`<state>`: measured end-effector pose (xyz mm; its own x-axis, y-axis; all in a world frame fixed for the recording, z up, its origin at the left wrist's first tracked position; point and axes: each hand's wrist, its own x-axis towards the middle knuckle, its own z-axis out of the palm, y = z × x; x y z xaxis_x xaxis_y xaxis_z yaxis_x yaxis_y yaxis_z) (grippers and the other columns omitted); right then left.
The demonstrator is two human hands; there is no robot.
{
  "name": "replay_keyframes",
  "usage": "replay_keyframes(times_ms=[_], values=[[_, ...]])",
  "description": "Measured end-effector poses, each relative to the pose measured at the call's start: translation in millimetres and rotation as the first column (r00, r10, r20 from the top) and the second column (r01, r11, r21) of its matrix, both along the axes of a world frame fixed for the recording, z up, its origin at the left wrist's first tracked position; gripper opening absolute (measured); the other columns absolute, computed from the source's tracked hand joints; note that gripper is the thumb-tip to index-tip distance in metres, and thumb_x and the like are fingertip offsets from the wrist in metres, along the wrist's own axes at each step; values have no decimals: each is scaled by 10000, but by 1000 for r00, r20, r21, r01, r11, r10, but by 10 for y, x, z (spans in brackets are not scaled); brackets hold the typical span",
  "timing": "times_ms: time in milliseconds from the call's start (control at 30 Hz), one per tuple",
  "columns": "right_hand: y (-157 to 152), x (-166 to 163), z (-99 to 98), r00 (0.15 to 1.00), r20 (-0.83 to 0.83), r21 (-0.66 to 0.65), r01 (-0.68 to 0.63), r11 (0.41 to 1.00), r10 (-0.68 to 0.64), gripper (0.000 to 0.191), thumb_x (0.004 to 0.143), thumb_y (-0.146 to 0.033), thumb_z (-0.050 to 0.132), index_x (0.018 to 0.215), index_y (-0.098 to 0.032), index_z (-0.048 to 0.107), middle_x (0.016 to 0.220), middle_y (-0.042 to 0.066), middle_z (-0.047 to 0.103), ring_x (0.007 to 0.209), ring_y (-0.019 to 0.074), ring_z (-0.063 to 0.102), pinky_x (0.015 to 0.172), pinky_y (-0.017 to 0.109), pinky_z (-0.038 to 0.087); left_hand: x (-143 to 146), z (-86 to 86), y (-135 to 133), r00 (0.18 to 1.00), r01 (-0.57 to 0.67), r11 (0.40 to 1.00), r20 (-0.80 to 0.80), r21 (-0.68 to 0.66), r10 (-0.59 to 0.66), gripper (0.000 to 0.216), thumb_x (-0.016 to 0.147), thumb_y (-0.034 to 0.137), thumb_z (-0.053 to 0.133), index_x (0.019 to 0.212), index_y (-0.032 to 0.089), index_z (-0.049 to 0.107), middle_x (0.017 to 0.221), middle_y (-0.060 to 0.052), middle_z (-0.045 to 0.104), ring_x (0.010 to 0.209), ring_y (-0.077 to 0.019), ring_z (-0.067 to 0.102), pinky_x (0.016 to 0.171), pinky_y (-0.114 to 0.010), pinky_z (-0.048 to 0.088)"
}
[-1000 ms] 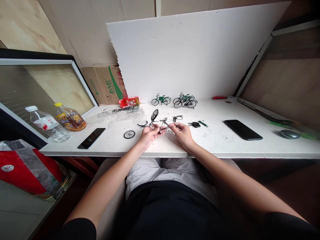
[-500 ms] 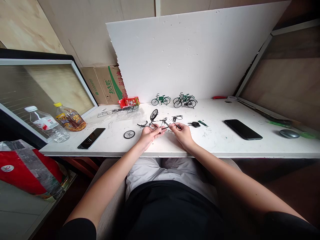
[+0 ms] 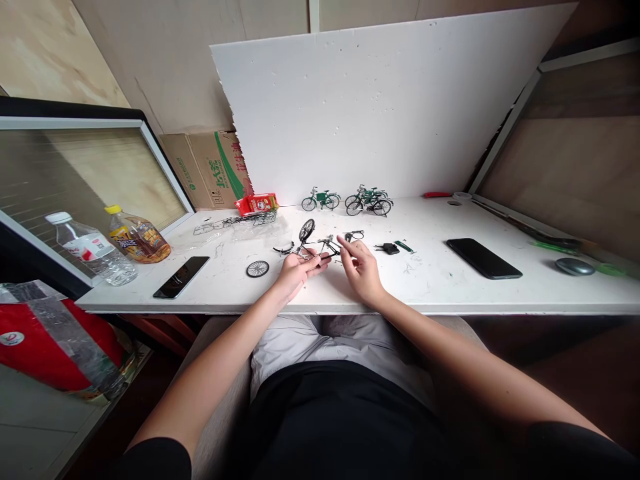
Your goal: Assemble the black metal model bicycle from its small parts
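Note:
My left hand (image 3: 295, 272) is closed on a small black model bicycle frame (image 3: 328, 252), pinching it between thumb and fingers. Just beyond that hand a spoked wheel (image 3: 307, 231) stands tilted; whether it is joined to the frame I cannot tell. To the right of the frame is my right hand (image 3: 361, 272), its index finger stretched out and its thumb apart, with nothing visible in it. A loose wheel (image 3: 257, 269) lies flat on the left, and a thin curved black part (image 3: 283, 251) is near the left fingers. Behind the right fingertips lies a small looped part (image 3: 356, 235).
Assembled green model bicycles (image 3: 321, 199) stand along the white backboard (image 3: 380, 107). Black and green pieces (image 3: 389, 249) lie right of my hands. Phones (image 3: 181, 277) (image 3: 483, 258) flank the work area, with a mouse (image 3: 575, 266) at far right and bottles (image 3: 140, 235) at left.
My right hand has let go of the bicycle frame and drawn slightly away, its index finger now stretched out. The left hand keeps its hold in nearly the same place.

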<state>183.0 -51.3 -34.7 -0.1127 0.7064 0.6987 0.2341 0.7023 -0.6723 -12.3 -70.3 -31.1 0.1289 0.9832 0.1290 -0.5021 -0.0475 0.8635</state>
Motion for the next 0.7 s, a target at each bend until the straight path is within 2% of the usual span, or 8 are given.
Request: replay_keyframes(times_ms=[100,167,267,333,467,567,700], values=[[-30,-6,28,994,-82,-48,-81,996,77,367,995,-503,694,1204,-230,823,970,99,753,904,240,661,651,339,523,3,7,1,1000,-15,1000,7,-8,15,336,769,215,926,948,139,651,1080,-153,815,1168,-324,764,1188,-573,482],[-23,8,56,984,-152,-112,-110,988,93,361,941,-524,760,1116,-219,842,959,91,774,807,213,662,635,331,528,5,14,-3,1000,-13,1000,6,-10,14,333,769,213,924,948,140,652,1083,-151,814,1159,-321,767,1184,-570,488],[4,43,119,975,-189,-194,-155,969,118,406,959,-569,720,1110,-205,816,951,79,772,644,160,597,569,315,502,5,25,-13,1000,0,1000,4,-19,0,326,770,206,919,951,143,655,1094,-144,814,1149,-311,771,1178,-561,498],[20,72,168,981,-122,-148,-168,975,150,389,1013,-564,647,1071,-208,792,969,80,768,708,178,637,622,324,523,5,32,-19,1000,3,999,5,-32,-3,324,772,209,918,952,144,657,1092,-138,814,1123,-302,779,1175,-556,503],[34,122,241,973,137,39,-191,981,184,324,1060,-501,602,980,-227,755,960,80,766,896,230,693,806,372,551,6,40,-24,1000,17,999,-1,-40,-17,326,765,211,923,946,143,660,1039,-113,812,1059,-282,791,1171,-548,513],[41,133,246,964,216,85,-180,980,158,292,1071,-470,590,996,-235,746,973,77,773,893,234,698,805,376,548,7,32,-20,1000,17,999,-15,-32,-18,331,758,222,932,933,143,662,992,-86,800,1028,-275,794,1171,-555,513],[49,125,216,954,252,77,-189,979,165,302,1083,-462,565,1003,-236,749,966,77,777,904,238,706,783,363,547,6,8,-7,999,25,1000,-37,-16,-26,346,762,265,936,937,139,665,987,-90,797,1044,-283,789,1165,-560,515]])
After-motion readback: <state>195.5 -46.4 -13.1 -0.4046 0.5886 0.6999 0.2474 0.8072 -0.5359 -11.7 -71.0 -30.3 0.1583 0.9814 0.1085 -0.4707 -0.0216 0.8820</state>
